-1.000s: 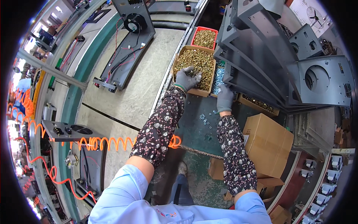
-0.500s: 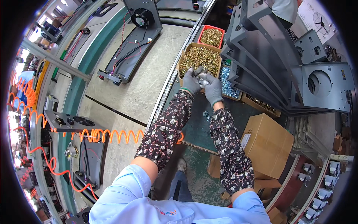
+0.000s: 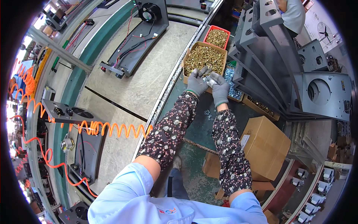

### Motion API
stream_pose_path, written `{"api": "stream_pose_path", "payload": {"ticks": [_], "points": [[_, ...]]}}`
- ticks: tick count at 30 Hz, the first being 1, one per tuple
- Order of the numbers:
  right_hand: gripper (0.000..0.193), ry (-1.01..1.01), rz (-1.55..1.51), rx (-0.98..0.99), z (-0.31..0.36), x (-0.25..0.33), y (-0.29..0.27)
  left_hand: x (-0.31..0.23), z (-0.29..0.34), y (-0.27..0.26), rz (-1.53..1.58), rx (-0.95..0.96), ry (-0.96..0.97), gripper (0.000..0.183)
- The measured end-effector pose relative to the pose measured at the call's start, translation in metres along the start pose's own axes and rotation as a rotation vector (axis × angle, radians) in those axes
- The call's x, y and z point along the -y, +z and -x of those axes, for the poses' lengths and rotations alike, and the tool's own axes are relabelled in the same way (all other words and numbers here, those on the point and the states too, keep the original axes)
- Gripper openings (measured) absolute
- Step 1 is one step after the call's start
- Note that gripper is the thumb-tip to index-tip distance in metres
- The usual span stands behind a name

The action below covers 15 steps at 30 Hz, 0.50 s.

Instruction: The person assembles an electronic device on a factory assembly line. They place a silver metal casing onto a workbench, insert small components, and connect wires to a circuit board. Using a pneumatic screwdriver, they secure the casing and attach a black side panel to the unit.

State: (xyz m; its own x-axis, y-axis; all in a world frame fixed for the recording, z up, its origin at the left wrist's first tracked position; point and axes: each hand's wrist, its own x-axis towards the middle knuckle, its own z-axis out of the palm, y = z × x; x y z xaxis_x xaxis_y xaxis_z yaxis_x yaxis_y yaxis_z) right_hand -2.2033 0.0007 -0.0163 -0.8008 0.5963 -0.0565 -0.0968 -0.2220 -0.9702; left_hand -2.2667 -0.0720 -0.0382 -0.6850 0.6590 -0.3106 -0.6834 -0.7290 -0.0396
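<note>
Both my hands wear grey gloves and flowered sleeve covers. My left hand (image 3: 197, 83) hovers at the near edge of a cardboard box of brass screws (image 3: 204, 56), its fingers pinching at small silver parts. My right hand (image 3: 220, 87) is cupped right beside it, palm up, holding a small heap of silver nuts or washers. The two hands touch above the box's near rim. A few loose silver nuts (image 3: 208, 114) lie on the green bench below my wrists.
A red bin of brass screws (image 3: 217, 37) sits behind the box; a tray of silver parts (image 3: 232, 86) to its right. Grey metal panels (image 3: 279, 67) are stacked at right. A conveyor (image 3: 138, 82) with fan assemblies runs at left. An orange coiled hose (image 3: 112, 128) and cardboard boxes (image 3: 264, 145) are near.
My hands have come together: the right hand moved left from the silver-parts tray to meet the left one at the brass-screw box. The view shifted slightly.
</note>
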Motion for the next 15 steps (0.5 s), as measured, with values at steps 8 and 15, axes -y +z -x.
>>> {"api": "stream_pose_path", "payload": {"ticks": [8, 15], "points": [[0.029, -0.048, 0.140, -0.314, 0.001, -0.010, -0.024, -0.008, 0.008, 0.011, 0.047, -0.030, -0.029, 0.048], [0.032, -0.154, 0.439, -0.325, -0.007, -0.035, -0.062, -0.015, 0.012, 0.018, -0.011, 0.060, -0.045, 0.049]]}}
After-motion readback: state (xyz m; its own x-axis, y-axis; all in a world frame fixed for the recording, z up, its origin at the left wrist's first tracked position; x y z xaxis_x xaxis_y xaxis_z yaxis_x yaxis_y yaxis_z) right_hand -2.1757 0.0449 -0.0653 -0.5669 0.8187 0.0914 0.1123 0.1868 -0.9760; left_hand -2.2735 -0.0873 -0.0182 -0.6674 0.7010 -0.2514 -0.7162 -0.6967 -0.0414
